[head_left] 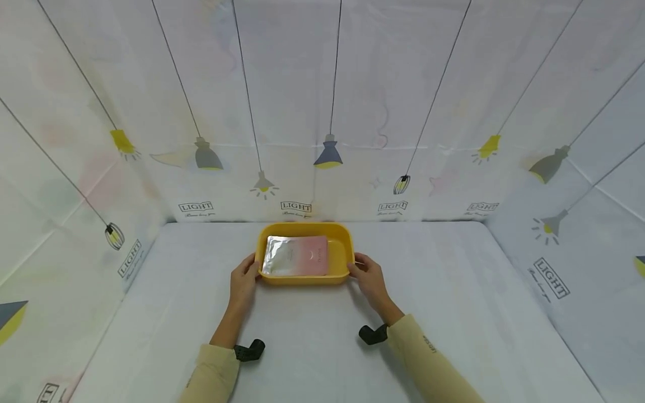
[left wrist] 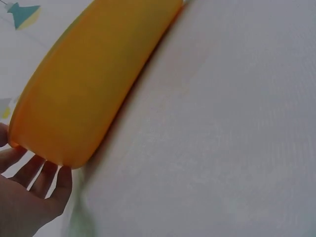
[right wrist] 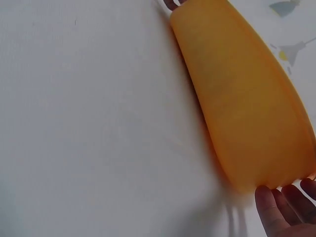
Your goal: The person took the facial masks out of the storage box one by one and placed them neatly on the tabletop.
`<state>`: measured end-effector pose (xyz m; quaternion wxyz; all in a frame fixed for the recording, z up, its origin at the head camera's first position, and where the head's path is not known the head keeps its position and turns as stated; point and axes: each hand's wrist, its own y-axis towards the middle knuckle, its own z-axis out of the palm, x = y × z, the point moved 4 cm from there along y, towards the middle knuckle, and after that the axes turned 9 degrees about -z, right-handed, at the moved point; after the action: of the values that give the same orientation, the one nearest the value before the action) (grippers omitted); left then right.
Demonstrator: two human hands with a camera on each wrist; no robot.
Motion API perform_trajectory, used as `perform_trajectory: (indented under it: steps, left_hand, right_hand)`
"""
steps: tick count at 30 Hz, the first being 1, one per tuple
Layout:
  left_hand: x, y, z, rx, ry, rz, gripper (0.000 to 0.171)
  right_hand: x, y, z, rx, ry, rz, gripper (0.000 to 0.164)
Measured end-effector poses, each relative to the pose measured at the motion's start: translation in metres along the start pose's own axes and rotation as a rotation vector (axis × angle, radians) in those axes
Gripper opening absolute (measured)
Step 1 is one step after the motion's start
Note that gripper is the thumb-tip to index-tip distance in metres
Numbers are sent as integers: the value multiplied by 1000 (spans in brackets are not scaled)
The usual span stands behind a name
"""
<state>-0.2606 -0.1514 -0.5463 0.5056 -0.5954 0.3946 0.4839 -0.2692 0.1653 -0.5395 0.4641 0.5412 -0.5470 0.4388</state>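
A yellow plastic tray (head_left: 304,280) with rounded corners lies toward the back of the white table. Inside it is a flat, shiny sachet (head_left: 297,256), silver-green at its left end and pink at its right, resembling a face mask packet. My left hand (head_left: 244,280) grips the tray's left end, thumb at the rim. At the opposite end my right hand (head_left: 369,278) holds the tray the same way. In both wrist views the fingertips (left wrist: 63,173) press the outer end wall from below the rim; the sachet is hidden there behind the tray's side.
The white tabletop (head_left: 312,347) reaches toward me and to both sides of the tray. Close behind the tray stands a white cloth wall (head_left: 353,184) printed with hanging lamps. Similar cloth closes off the left and right. A black wrist mount (head_left: 250,350) sits on each forearm.
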Motion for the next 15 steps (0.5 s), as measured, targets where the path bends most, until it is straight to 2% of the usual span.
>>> perform_trajectory:
  steps: [15]
  left_hand:
    - [-2,-3,-47,-9,60,-37,45]
  right_hand:
    - [9,-6,46,30,-2,-34,43]
